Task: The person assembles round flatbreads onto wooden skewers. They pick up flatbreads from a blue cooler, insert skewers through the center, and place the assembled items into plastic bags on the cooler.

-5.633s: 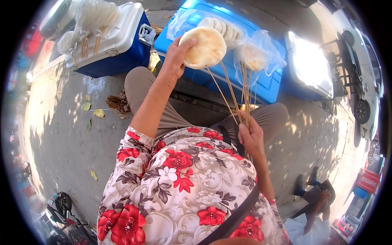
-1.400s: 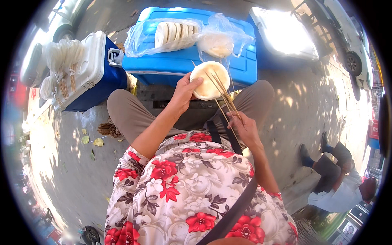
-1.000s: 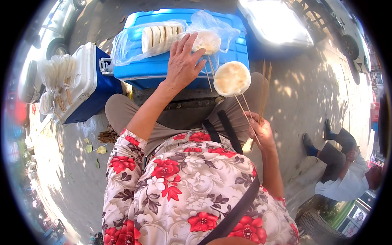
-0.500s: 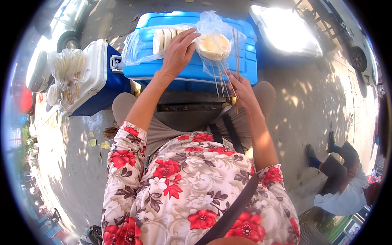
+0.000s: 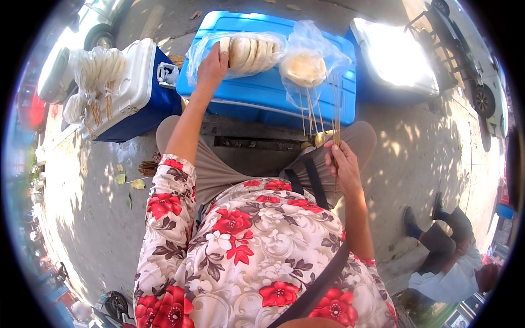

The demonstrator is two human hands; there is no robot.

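Since the two hands are busy at different spots, I'll start with the left hand point(image 5: 211, 70), which has its grip right at the end flatbread point(image 5: 225, 45) near the left edge of the blue box point(image 5: 249, 94). It's touching for sure, but the bag and the hand itself hide a lot, so can't tell if the fingers are properly closed on it. The right hand point(image 5: 343, 159) is clearer: thumb and fingers pinching the lower ends of a few thin sticks point(image 5: 337, 112), over the right thigh, with the tips pointing up past the box's near right corner

Next to the end piece, the row of flatbreads point(image 5: 255, 52) stands on edge inside a clear bag, running from the left edge toward the middle of the lid. Right of that is a second clear bag point(image 5: 309, 38) with round flatbread on sticks point(image 5: 305, 70), sticks poking over the near edge

Further out there's a white-lidded cooler point(image 5: 131, 71) on the left carrying bagged bundles point(image 5: 99, 66)

My read: this is the fetch-a-bread step, nothing on the held sticks yet. Next bit calls for a gentle pinch and a clean slide out, without snagging the bag or dragging its neighbours along
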